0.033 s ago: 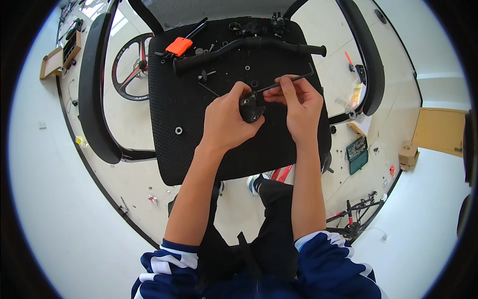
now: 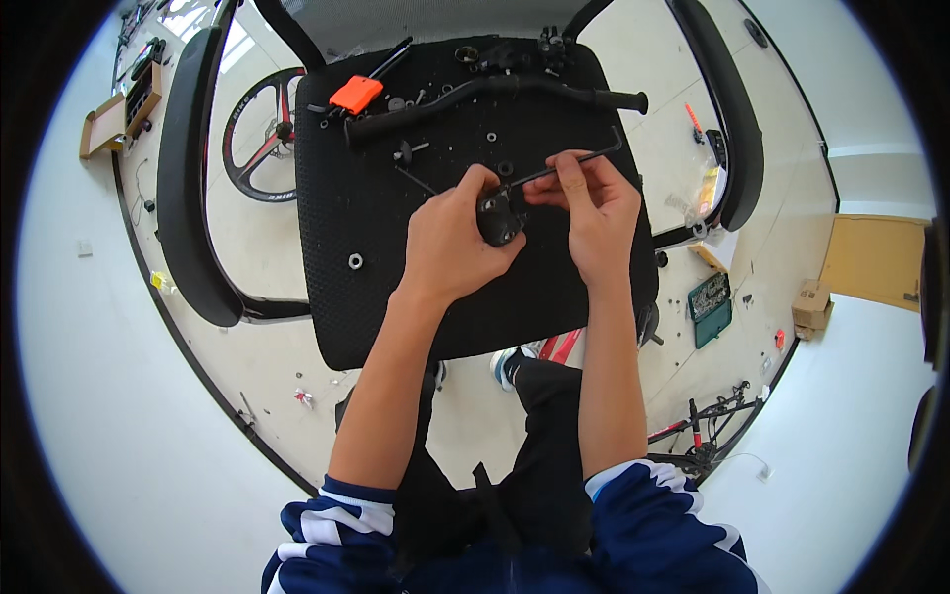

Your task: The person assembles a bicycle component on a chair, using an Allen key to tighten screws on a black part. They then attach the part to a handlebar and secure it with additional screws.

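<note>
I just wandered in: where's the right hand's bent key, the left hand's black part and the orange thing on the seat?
Bent key [image 2: 603, 152]: head view, long shaft near the bend.
Black part [image 2: 498, 226]: head view, its lower body.
Orange thing [image 2: 357, 94]: head view, its broad middle.

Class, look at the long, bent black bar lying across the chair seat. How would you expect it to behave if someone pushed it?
The black bar is probably stiff, as its bends hold their shape. Those bends should also keep it from rolling freely. The textured chair seat may resist sliding, though the bar's right end already overhangs the edge.
</note>
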Available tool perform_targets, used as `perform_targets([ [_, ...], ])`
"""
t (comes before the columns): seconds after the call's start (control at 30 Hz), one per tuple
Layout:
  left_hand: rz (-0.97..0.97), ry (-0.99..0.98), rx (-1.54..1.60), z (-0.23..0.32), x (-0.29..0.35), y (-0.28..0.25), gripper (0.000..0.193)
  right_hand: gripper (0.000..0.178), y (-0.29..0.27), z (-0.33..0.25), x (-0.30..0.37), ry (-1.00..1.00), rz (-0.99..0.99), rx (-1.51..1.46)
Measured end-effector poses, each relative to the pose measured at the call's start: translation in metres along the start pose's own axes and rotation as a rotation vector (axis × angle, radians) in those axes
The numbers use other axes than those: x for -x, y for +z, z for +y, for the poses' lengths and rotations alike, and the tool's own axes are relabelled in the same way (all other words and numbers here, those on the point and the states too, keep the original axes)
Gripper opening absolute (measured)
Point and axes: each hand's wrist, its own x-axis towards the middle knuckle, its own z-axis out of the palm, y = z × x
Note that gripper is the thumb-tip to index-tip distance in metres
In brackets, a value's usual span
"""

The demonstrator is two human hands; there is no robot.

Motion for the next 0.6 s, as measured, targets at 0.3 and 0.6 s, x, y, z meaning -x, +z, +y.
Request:
perform_targets([
  [0.3, -0.026, -0.038, -0.007, 0.0019, -0.0035, 0.001, 0.042, 0.015, -0.0041, -0.0004, -0.0004, -0.009, -0.033, 0.011],
  [0.6, 0.002, -0.026, -0.075, 0.0017, -0.0023, 0.0016, 0.043, 0.015, 0.0024, 0.0041, 0.0011, -0.045, -0.006, 0.047],
])
